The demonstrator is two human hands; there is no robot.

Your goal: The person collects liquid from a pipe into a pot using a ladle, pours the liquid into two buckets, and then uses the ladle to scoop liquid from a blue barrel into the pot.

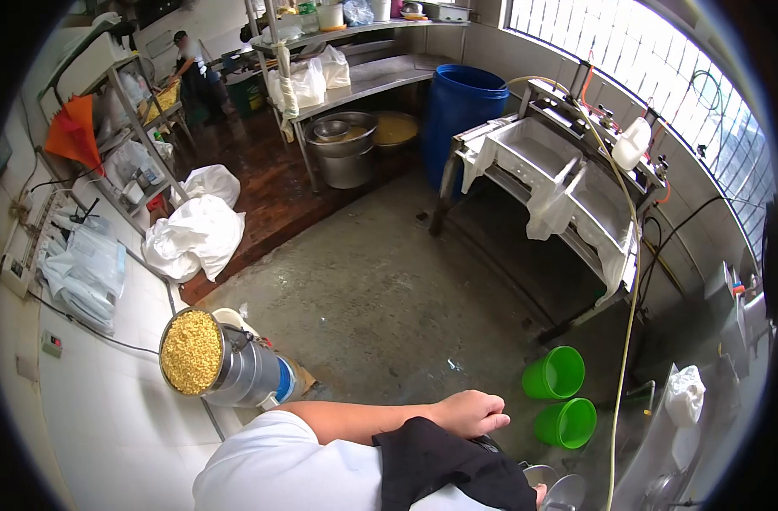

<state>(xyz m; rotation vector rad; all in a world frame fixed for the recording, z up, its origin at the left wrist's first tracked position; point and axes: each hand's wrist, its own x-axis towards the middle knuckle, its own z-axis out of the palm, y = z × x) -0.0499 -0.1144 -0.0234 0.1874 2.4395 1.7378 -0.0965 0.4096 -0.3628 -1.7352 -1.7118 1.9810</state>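
My left hand (472,415) is held in front of my black apron (440,468), its fingers curled in. Whatever it may hold is hidden from this angle. Only a bit of my right hand (541,495) shows at the bottom edge, beside a shiny round metal vessel (566,491); most of its fingers are out of sight. Two green buckets (553,375) stand on the floor just beyond my hands. To my left is a metal machine (253,373) whose round hopper is heaped with yellow soaked beans or grains (191,351).
A hose (625,341) hangs down on the right. Ahead stand a metal rack with cloth-lined trays (538,152), a blue barrel (466,111) and a steel pot (342,162). White sacks (197,238) lie by a raised red floor edge. A person (193,72) works at the back left.
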